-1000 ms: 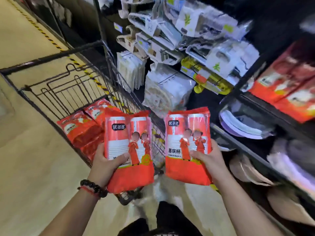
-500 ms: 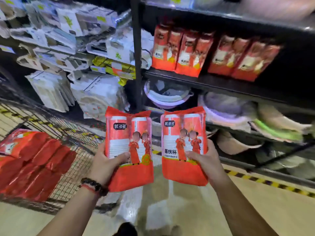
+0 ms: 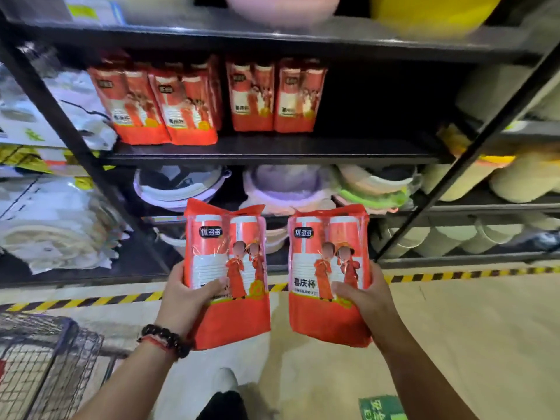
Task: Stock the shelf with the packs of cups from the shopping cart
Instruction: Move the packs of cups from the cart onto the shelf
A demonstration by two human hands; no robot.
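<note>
While each hand's grip holds one, left hand (image 3: 181, 298), right hand (image 3: 363, 298), cup packs (image 3: 227, 268) upright, seemingly shelf-facing.

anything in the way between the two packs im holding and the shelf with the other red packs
Nothing visible blocks it. The left hand holds one pack of cups, the right hand the other pack, both below the shelf. Four packs stand at its left and middle; its right part looks free.

A shop: stocked shelves (image 3: 272, 150), wire shopping cart (image 3: 45, 365).
</note>
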